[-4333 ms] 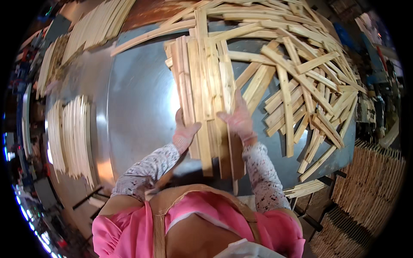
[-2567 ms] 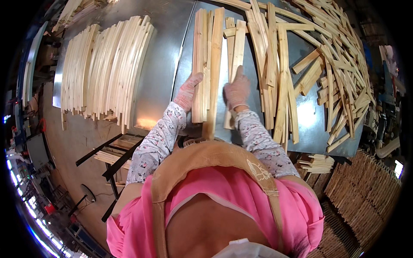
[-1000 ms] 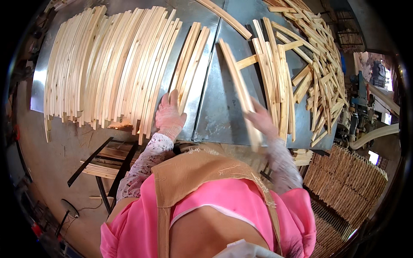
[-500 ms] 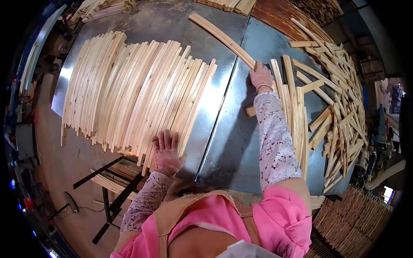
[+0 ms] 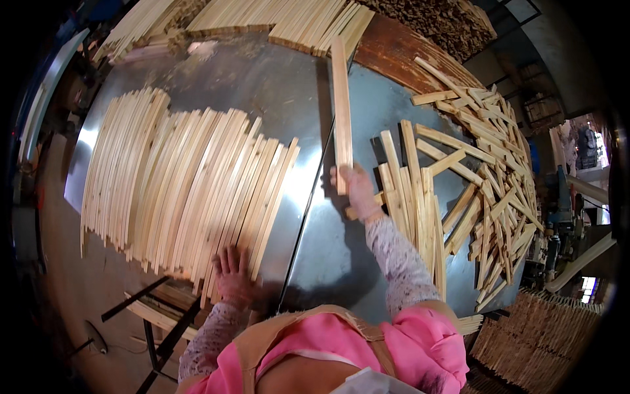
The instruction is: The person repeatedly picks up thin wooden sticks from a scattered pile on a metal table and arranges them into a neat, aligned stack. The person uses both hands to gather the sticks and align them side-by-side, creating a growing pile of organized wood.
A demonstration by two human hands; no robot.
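My right hand is closed on the near end of a wooden strip, which points away from me over the seam of the metal table. The strip is raised, casting a shadow on the metal to its left. My left hand, fingers spread, rests at the near ends of a row of pale wooden strips. These strips lie side by side on the left of the table, their ends uneven. To the right of my right hand, several loose strips lie roughly lengthwise.
A jumbled heap of wooden strips covers the table's right side. Stacked strips line the far edge beside a reddish-brown board. A black metal frame stands below the near left edge. Bundled wood is at the lower right.
My right hand has drawn the strip leftward and nearer, and the strip has swung from slanting to nearly straight ahead. My left hand stays at the row's near ends. The view has shifted.
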